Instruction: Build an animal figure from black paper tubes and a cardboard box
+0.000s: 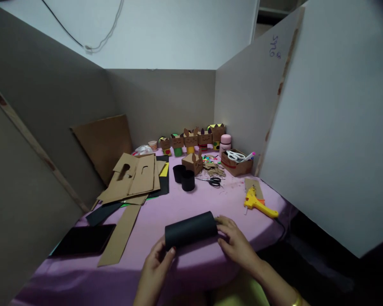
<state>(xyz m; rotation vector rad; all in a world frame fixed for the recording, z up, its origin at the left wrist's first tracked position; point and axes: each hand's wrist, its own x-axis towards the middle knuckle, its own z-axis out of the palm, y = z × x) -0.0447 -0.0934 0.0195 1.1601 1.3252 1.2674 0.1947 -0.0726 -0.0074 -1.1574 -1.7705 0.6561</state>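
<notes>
A black paper tube (191, 230) lies on its side, slightly tilted, near the front of the pink-covered table. My left hand (158, 261) holds its left end, with the thumb against the lower edge. At the tube's right end is my right hand (232, 238), its fingers curled around the rim and some fingertips hidden inside or behind it. Beyond the tube stand two short black paper rings (188, 180), side by side. Black-handled scissors (214, 182) lie just right of them, and a cardboard piece with pointed ears (192, 162) sits behind.
Cardboard sheets (143, 176) are piled at left, above a dark tablet (83, 241) and a cardboard strip (121, 238). A yellow glue gun (260, 205) lies at right. Behind stand a supply box (237, 165), a pink bottle (225, 143) and several cardboard animal figures (190, 140). Partition walls enclose the table.
</notes>
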